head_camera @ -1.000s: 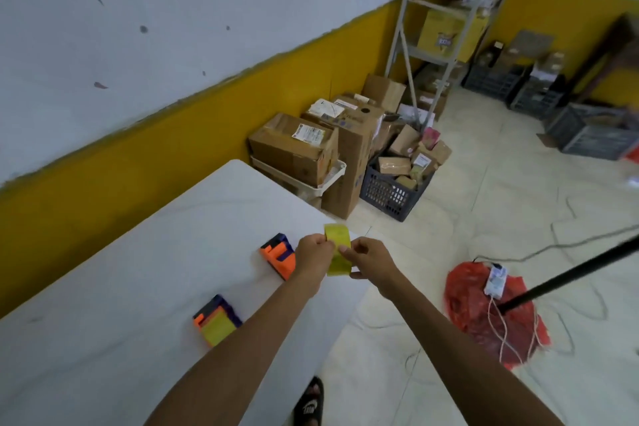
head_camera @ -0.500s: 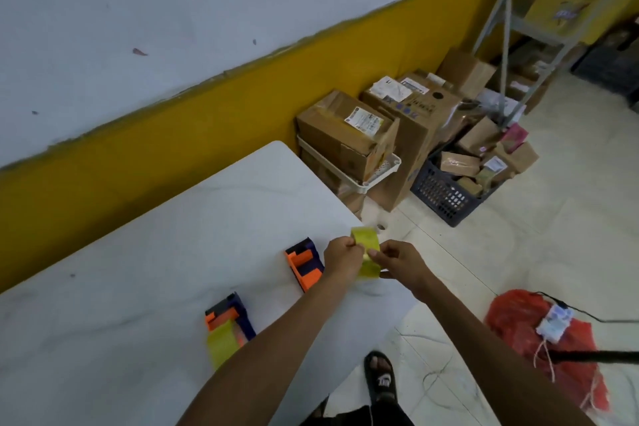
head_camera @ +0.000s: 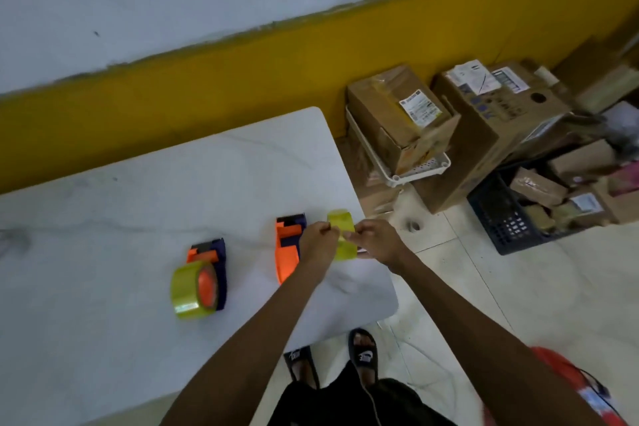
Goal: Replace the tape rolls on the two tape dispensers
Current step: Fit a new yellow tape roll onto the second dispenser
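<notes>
A yellow tape roll [head_camera: 342,235] is held up above the right end of the white table [head_camera: 138,204]. My left hand [head_camera: 318,244] pinches its left side and my right hand [head_camera: 375,242] grips its right side. Just left of my left hand an orange and dark blue tape dispenser [head_camera: 287,249] lies on the table with no roll on it. Further left lies a second dispenser [head_camera: 211,263] of the same colours, with a yellow tape roll [head_camera: 190,289] on its orange hub.
Cardboard boxes [head_camera: 404,114] and a white tray [head_camera: 411,169] stand on the floor beyond the table's right edge. A dark crate [head_camera: 501,218] with parcels sits further right. A red bag [head_camera: 570,380] lies at the lower right. My sandalled feet [head_camera: 363,353] stand below the table edge.
The camera has tilted down and to the left, so the table fills more of the view. Both hands keep hold of the yellow roll beside the right dispenser.
</notes>
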The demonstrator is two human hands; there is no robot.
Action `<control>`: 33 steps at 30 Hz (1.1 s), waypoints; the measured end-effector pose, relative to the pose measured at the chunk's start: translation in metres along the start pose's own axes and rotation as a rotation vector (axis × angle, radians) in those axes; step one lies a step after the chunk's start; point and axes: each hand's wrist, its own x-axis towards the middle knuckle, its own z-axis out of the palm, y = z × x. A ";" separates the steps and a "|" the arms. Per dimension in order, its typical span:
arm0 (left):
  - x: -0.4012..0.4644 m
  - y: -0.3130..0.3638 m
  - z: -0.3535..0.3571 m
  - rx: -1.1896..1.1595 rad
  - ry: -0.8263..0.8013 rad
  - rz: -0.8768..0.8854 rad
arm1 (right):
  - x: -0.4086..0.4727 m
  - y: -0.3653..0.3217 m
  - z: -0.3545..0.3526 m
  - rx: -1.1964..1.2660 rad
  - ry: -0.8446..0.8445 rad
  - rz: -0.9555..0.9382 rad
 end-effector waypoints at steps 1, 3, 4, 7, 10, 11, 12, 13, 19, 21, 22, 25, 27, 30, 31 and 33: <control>-0.003 -0.001 -0.004 -0.015 0.022 0.011 | 0.001 0.001 0.000 0.003 -0.023 0.005; -0.007 -0.003 -0.019 0.005 0.111 0.081 | 0.004 0.004 -0.001 -0.003 -0.056 0.014; -0.008 -0.004 -0.030 0.036 0.196 0.121 | 0.007 0.005 -0.001 0.001 -0.071 0.020; -0.008 -0.010 -0.061 0.076 0.442 0.120 | 0.012 0.008 0.006 0.013 -0.093 0.010; -0.009 -0.026 -0.081 0.150 0.453 0.004 | 0.010 0.011 0.015 -0.016 -0.111 -0.013; -0.009 -0.033 -0.084 0.176 0.418 -0.013 | 0.010 0.011 0.018 -0.031 -0.119 -0.021; -0.011 -0.039 -0.086 0.194 0.376 -0.034 | 0.010 0.011 0.020 -0.043 -0.123 -0.027; -0.013 -0.043 -0.088 0.199 0.332 -0.062 | 0.010 0.010 0.023 -0.054 -0.124 -0.029; -0.015 -0.058 -0.086 0.043 0.164 -0.160 | 0.005 0.006 0.037 -0.153 -0.100 -0.064; -0.014 -0.058 -0.089 0.019 0.148 -0.144 | 0.001 0.005 0.039 -0.183 -0.090 -0.081; -0.014 -0.057 -0.091 -0.018 0.154 -0.144 | -0.001 0.004 0.040 -0.192 -0.082 -0.090; -0.010 -0.051 -0.096 -0.248 0.175 -0.202 | -0.008 0.001 0.042 -0.211 -0.073 -0.127; -0.004 -0.047 -0.098 -0.329 0.143 -0.217 | -0.011 0.000 0.044 -0.212 -0.071 -0.156; 0.002 -0.042 -0.097 -0.369 0.092 -0.225 | -0.017 -0.004 0.049 -0.172 -0.072 -0.169; 0.004 -0.042 -0.096 -0.374 0.087 -0.235 | -0.019 -0.005 0.052 -0.156 -0.083 -0.172; 0.010 -0.045 -0.093 -0.376 0.081 -0.248 | -0.022 -0.007 0.057 -0.155 -0.109 -0.184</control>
